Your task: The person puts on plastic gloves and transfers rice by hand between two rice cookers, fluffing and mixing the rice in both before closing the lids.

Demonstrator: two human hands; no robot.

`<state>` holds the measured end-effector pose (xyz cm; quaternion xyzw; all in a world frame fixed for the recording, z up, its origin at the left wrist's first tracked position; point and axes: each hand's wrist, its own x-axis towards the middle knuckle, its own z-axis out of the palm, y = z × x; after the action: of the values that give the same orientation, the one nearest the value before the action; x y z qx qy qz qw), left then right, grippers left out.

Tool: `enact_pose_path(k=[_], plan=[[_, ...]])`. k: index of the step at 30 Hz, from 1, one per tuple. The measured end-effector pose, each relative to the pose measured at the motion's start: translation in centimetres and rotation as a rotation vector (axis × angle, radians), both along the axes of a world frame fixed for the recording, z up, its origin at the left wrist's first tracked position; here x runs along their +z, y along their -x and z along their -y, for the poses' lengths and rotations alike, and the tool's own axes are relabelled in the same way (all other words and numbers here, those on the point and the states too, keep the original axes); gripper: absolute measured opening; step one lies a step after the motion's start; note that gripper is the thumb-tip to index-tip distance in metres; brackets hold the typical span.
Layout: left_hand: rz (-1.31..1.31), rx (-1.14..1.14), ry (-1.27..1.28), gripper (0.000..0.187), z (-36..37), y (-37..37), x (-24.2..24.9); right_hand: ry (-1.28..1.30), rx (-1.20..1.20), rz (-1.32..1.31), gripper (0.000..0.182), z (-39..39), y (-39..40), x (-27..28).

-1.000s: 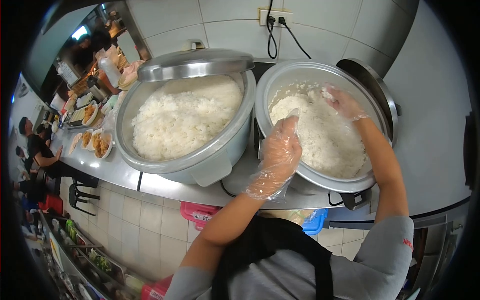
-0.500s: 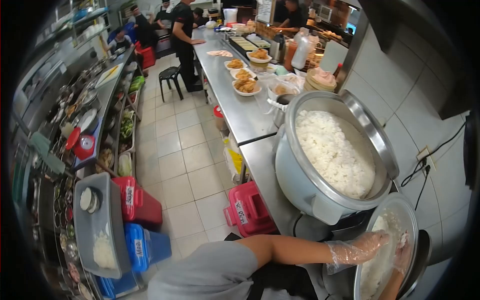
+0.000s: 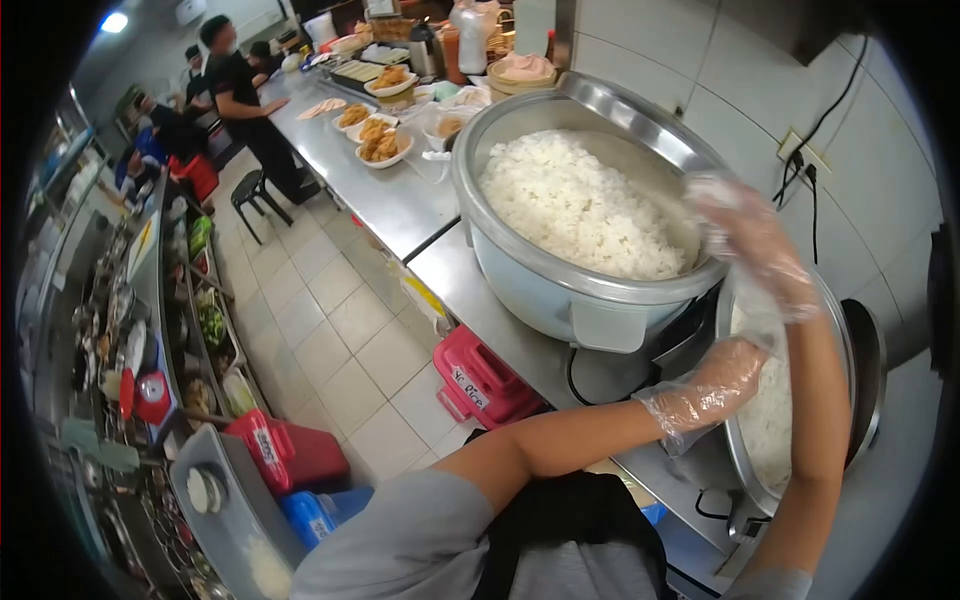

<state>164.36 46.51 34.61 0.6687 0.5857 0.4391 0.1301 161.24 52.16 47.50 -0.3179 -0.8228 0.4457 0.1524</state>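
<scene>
My left hand (image 3: 728, 378), in a clear plastic glove, is at the near-left rim of the lower rice pot (image 3: 733, 440); its fingers are partly hidden under the glove and I cannot make out what they hold. Raised above it, my right hand (image 3: 752, 245), also gloved, is blurred at the right rim of the large light-blue pot (image 3: 525, 285). White cooked rice (image 3: 585, 205) is heaped inside the large pot. More rice (image 3: 765, 425) lies in the lower pot, partly behind my right forearm.
Bowls of fried food (image 3: 380, 148) stand on the steel counter (image 3: 420, 205). Red bins (image 3: 480, 375), a blue bin (image 3: 325, 515) and a grey tub (image 3: 225, 490) are low down. A person in black (image 3: 240, 100) stands beside a stool (image 3: 255, 195). Black cables (image 3: 815, 200) hang on the wall.
My right hand has risen from inside the lower pot to the large pot's right rim. My left hand has moved from inside the lower pot to its rim. The camera view has turned right.
</scene>
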Motion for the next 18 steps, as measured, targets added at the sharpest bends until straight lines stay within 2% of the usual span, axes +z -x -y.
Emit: enact_pose_path(k=[1, 3, 4, 6, 7, 8, 10, 12, 14, 16, 17, 18], plan=[[-0.010, -0.014, -0.002, 0.028, -0.1, -0.2, -0.1, -0.199, 0.014, 0.061, 0.046, 1.0, 1.4, -0.3], [0.130, 0.067, -0.150, 0.026, -0.5, -0.6, -1.1, -0.779, 0.188, 0.178, 0.043, -1.0, 4.9, -3.7], [0.129, 0.068, -0.152, 0.026, -0.9, -1.4, -1.7, -0.781, 0.189, 0.177, 0.043, -1.0, 5.4, -4.0], [1.801, -0.516, -0.136, 0.021, -0.7, -2.0, -1.2, -0.845, 0.295, 0.331, 0.042, 0.1, 6.6, -3.8], [1.644, -0.441, -0.121, 0.016, -0.3, -2.0, -1.1, -0.760, 0.277, 0.408, 0.042, 0.7, 7.3, -3.2], [1.635, -0.431, -0.139, 0.016, -0.6, -1.5, -1.6, -0.770, 0.291, 0.396, 0.042, 0.9, 7.5, -3.3], [0.170, 0.028, -0.301, 0.017, -1.8, -1.3, -3.8, -0.815, 0.296, 0.378, 0.041, 0.6, 7.2, -3.9], [0.322, 0.015, -0.367, 0.020, -2.9, -2.0, -5.2, -1.527, 0.538, 0.305, 0.039, -7.3, 8.2, -11.2], [0.683, -0.121, -0.211, 0.021, -1.1, -1.4, -2.6, -0.961, 0.474, 0.216, 0.040, -4.1, 7.1, -7.6], [0.828, -0.132, -0.232, 0.019, 0.4, -0.9, -0.9, -0.937, 0.384, 0.289, 0.039, -2.0, 6.8, -5.5], [1.032, -0.260, -0.152, 0.017, 0.7, -0.9, -0.5, -0.935, 0.399, 0.276, 0.039, -1.4, 6.8, -5.0], [1.029, -0.250, -0.157, 0.017, 0.8, -0.6, -0.3, -0.884, 0.345, 0.290, 0.039, -0.9, 6.8, -4.6]])
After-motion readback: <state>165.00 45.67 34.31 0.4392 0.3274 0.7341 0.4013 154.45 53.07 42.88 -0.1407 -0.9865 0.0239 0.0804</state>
